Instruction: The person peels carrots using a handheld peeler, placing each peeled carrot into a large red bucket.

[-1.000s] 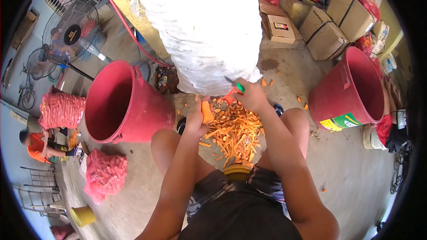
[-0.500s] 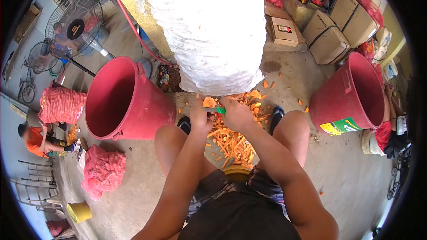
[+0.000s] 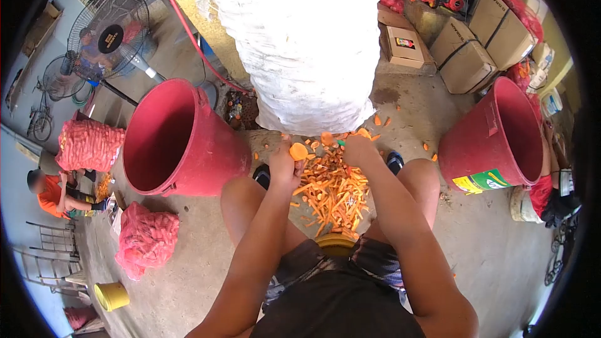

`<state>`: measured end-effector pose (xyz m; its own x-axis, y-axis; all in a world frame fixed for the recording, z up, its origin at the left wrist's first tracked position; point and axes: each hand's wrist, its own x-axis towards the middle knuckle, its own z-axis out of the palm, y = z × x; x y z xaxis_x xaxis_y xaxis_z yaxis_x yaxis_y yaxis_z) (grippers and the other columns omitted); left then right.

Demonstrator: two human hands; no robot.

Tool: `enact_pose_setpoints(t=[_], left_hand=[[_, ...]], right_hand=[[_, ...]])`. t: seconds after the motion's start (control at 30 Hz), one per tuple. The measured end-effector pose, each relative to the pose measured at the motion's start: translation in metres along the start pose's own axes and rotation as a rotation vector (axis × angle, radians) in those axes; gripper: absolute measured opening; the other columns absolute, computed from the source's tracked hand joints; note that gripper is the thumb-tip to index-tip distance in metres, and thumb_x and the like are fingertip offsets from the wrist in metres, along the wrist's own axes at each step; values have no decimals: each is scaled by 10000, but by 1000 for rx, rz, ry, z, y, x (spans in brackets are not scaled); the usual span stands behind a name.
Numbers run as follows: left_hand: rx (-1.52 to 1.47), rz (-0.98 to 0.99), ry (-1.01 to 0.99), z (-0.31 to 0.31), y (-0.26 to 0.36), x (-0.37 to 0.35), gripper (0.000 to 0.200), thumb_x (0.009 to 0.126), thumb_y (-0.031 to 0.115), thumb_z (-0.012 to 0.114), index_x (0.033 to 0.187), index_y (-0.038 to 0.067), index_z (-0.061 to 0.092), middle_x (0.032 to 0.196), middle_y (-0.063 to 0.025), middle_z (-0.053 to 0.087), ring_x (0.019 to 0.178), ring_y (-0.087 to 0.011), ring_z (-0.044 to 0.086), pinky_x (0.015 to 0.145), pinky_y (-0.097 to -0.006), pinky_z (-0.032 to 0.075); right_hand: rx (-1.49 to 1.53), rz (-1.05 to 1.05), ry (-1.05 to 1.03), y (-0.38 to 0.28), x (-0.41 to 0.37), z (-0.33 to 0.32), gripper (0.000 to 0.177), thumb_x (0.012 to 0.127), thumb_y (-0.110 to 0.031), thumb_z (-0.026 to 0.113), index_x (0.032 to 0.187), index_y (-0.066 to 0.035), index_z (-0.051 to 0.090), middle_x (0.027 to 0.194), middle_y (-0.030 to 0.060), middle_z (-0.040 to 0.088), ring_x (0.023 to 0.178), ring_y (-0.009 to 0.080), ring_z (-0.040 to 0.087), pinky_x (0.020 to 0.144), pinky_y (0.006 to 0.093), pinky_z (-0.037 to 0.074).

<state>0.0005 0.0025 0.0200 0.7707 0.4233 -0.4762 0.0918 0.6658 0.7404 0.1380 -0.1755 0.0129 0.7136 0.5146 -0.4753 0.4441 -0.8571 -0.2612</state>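
Observation:
In my left hand [image 3: 286, 164] is a carrot whose round cut orange face [image 3: 298, 151] points up. My right hand [image 3: 361, 150] is closed, to the right of the left hand and apart from it; a bit of a green tool [image 3: 341, 143] shows at its left edge, the rest hidden by the fingers. Under and between my hands lies a pile of orange carrot pieces [image 3: 332, 197] on the floor. Just beyond them stands a large white sack [image 3: 307, 56]. A yellow container rim [image 3: 335, 243] shows between my legs.
A large red bin [image 3: 216, 150] stands at left, another [image 3: 457, 150] at right. Red mesh sacks [image 3: 147, 235], a yellow bucket [image 3: 113, 297] and a fan [image 3: 109, 39] are on the left. Cardboard boxes [image 3: 463, 56] stand at the back right. A person in orange [image 3: 53, 197] sits far left.
My hands have moved apart, the right one to the right with the green tool. The carrot's cut face now shows at my left hand. The view has shifted slightly.

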Motion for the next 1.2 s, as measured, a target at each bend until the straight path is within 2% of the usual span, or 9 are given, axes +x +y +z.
enact_pose_setpoints(t=[0.17, 0.23, 0.37, 0.43, 0.57, 0.7, 0.83, 1.03, 1.2], left_hand=[[-437, 159, -50, -49, 74, 20, 363, 1086, 494, 546, 956, 157, 593, 774, 15, 577, 549, -83, 477, 427, -238, 352], [-813, 469, -354, -91, 118, 46, 470, 1059, 571, 541, 1086, 112, 641, 930, -46, 655, 670, -123, 586, 531, -244, 473], [-991, 707, -169, -67, 202, 24, 826, 1022, 684, 506, 1513, 22, 441, 1405, -129, 645, 966, -263, 687, 803, -363, 585], [-589, 784, -216, -35, 226, 30, 784, 1053, 565, 573, 1588, 35, 353, 1423, -113, 633, 1061, -252, 655, 947, -383, 542], [250, 938, -174, 95, 271, 31, 501, 1043, 265, 679, 1483, 54, 569, 1378, -96, 653, 1131, -209, 659, 1002, -367, 514], [978, 1365, -153, 235, 293, 49, 367, 1008, 230, 722, 1312, 26, 707, 1251, -120, 737, 1158, -219, 691, 1005, -322, 529], [1333, 1273, -71, 322, 293, 79, 423, 1053, 426, 614, 1363, 154, 701, 1275, -112, 748, 1174, -305, 705, 1032, -419, 531], [1558, 1076, 0, 377, 284, 126, 501, 1064, 570, 456, 1315, 222, 715, 1280, -109, 737, 1245, -349, 661, 1034, -476, 509], [1162, 1002, -41, 362, 292, 111, 425, 1057, 470, 601, 1317, 147, 691, 1304, -93, 716, 1201, -300, 659, 1009, -435, 518]], right_hand=[[-89, -37, 120, 23, -1, -43, 269, 899, -102, 659, 1134, 0, 740, 1155, 251, 740, 1112, 401, 726, 932, 487, 596], [-121, -71, 189, 35, -2, -54, 274, 894, -102, 652, 1137, -7, 737, 1125, 246, 745, 1092, 405, 729, 924, 491, 594], [-184, -170, 205, 51, -10, -62, 277, 877, -100, 640, 1131, -24, 718, 1100, 234, 744, 1051, 421, 725, 895, 512, 584], [-99, -134, 175, 56, -17, -59, 240, 883, -87, 619, 1100, -16, 696, 1077, 234, 737, 1055, 424, 708, 886, 521, 566], [-101, -177, 96, 70, 3, -41, 281, 899, -96, 592, 1151, -41, 703, 1087, 226, 737, 1052, 424, 706, 891, 522, 562], [14, -168, 51, 59, -4, -61, 328, 892, -95, 589, 1193, -63, 716, 1105, 220, 744, 1066, 409, 711, 910, 513, 563], [75, -198, 85, 61, -4, -66, 342, 885, -109, 608, 1203, -57, 723, 1121, 223, 750, 1097, 408, 710, 943, 496, 563], [115, -262, 165, 78, 2, -56, 309, 917, -135, 580, 1183, -69, 722, 1074, 241, 743, 1035, 431, 700, 909, 529, 542], [122, -275, 176, 82, 8, -56, 314, 903, -127, 594, 1180, -47, 717, 1092, 244, 745, 1071, 424, 702, 937, 510, 545]])
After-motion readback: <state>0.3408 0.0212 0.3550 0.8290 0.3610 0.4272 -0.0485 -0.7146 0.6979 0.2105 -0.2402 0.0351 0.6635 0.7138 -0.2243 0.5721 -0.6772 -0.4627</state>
